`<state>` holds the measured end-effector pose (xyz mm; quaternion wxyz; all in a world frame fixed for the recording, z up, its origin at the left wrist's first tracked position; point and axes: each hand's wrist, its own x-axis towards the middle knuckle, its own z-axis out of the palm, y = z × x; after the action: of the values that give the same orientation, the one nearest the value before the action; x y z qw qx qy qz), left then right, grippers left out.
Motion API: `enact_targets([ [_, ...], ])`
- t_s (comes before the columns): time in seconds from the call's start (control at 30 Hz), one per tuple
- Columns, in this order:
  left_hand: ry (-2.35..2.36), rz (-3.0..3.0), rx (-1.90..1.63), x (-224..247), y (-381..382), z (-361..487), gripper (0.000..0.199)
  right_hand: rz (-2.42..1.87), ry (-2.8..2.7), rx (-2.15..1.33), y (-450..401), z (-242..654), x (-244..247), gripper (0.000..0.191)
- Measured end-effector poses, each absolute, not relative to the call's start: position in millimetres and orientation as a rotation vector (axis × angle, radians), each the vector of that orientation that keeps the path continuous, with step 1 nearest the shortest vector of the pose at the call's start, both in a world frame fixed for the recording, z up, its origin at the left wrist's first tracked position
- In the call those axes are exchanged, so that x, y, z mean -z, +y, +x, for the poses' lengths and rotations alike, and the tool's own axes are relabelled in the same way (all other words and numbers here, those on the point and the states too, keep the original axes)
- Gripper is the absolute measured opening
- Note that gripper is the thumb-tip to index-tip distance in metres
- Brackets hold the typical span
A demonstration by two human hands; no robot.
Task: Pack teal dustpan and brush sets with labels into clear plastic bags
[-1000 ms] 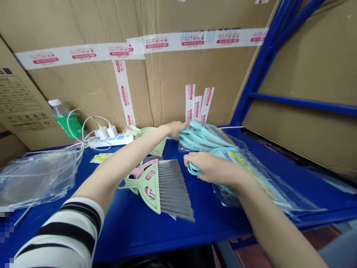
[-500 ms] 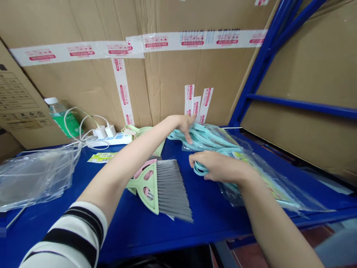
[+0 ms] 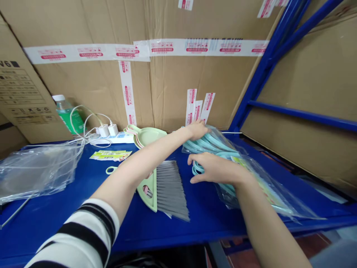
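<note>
My left hand [image 3: 198, 130] reaches across to the rear bundle of light-blue handles [image 3: 210, 143], its fingers bent down over them. Clear plastic bags wrap this bundle. Nearer me, my right hand [image 3: 213, 167] is at the looped ends [image 3: 197, 168] of a second bagged light-blue bundle, with thumb and forefinger spread apart around the loops. A printed card [image 3: 259, 178] shows through that bag. Left of my right hand lies a light-green hand brush [image 3: 150, 193] with grey bristles [image 3: 173, 191], a pink part showing beneath it. My left forearm hides some of the brush.
Stacked green and pink dustpans [image 3: 152, 137] lie behind my left forearm. Beside them are a power strip [image 3: 119, 137] with white cables, a green-labelled bottle [image 3: 69, 115], printed cards [image 3: 110, 155] and clear bags [image 3: 39, 171]. Cardboard [image 3: 167, 82] and a blue frame [image 3: 259, 70] border the blue table.
My left hand has moved right, farther over the rear bundle, and its fingers have bent down. My right thumb has moved away from the loops. The view has shifted slightly.
</note>
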<state>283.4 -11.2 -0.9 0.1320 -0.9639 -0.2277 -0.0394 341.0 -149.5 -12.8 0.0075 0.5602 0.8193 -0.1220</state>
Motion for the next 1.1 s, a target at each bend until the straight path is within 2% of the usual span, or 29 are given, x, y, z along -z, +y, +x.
enact_targets([
  [0.17, -0.852, -2.641, 0.182, -28, -21, 219, 0.054, 1.689, 2.894, 0.419, -148, 341, 16, 0.041],
  [0.33, -0.939, -2.524, 0.340, -43, -52, 107, 0.058, 1.596, 3.459, 0.236, -159, 329, 6, 0.017],
  [0.4, -0.962, -2.502, 0.379, -37, -73, 63, 0.057, 1.766, 3.560, 0.094, -159, 328, 2, 0.018],
  [0.53, -1.005, -2.477, 0.426, -12, -116, -2, 0.059, 2.082, 3.321, 0.001, -141, 333, 3, 0.019],
  [0.77, -1.056, -2.579, 0.419, 12, -154, -42, 0.062, 1.503, 2.958, -0.203, -125, 284, 17, 0.052],
  [1.0, -1.097, -2.593, 0.471, 11, -164, -70, 0.061, 1.288, 2.893, -0.151, -122, 236, 19, 0.058],
  [1.1, -1.158, -2.557, 0.523, 8, -166, -85, 0.056, 1.284, 2.850, -0.060, -118, 226, 18, 0.044],
])
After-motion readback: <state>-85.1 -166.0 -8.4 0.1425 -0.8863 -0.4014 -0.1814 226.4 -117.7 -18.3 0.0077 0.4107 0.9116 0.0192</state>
